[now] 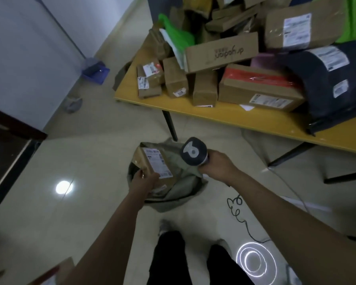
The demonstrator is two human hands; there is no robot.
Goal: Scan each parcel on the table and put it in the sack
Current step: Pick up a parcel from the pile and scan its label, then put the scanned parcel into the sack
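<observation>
A grey-green sack (183, 182) lies open on the floor in front of my feet. My left hand (145, 178) grips a brown cardboard parcel (150, 161) with a white label, held over the sack's mouth. My right hand (218, 163) holds a dark handheld scanner (193, 151) just right of the parcel, above the sack. On the yellow table (224, 118) behind is a heap of parcels (224, 64): several brown boxes, a dark blue bag (327, 83) and green bags.
The scanner's cable (245, 219) curls over the tiled floor at the right. Black table legs (170, 124) stand just behind the sack. A blue tray (95, 73) sits by the wall at left. Another box corner (56, 272) shows at the bottom left.
</observation>
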